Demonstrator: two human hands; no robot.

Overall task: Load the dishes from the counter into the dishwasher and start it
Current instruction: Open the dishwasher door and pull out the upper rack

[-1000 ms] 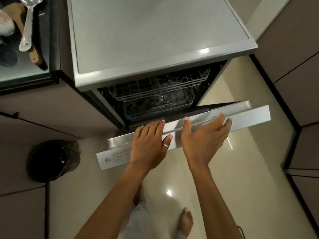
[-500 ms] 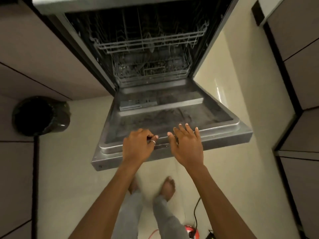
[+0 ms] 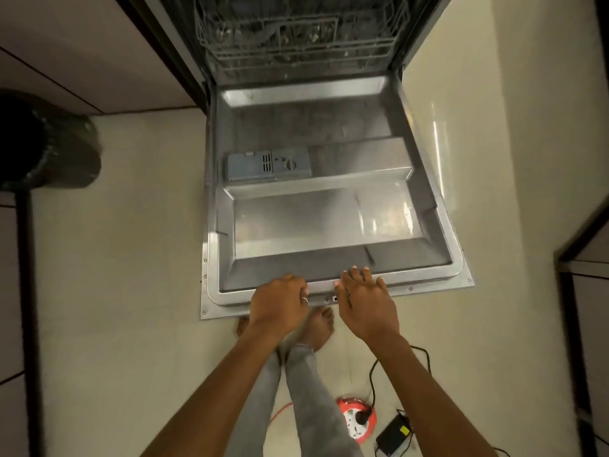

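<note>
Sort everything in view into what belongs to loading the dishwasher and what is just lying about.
Belongs to the job:
open stainless-steel dishwasher door
grey wire dish rack inside
grey plastic detergent dispenser
left hand gripping the door's front edge
right hand, fingers straight, at that edge

Just lying about:
round black bin
red-and-white cable reel
black power adapter

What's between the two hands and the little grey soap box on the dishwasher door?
Just bare metal dishwasher door, head view: nothing sits between the soap box and the left hand or right hand.
</note>
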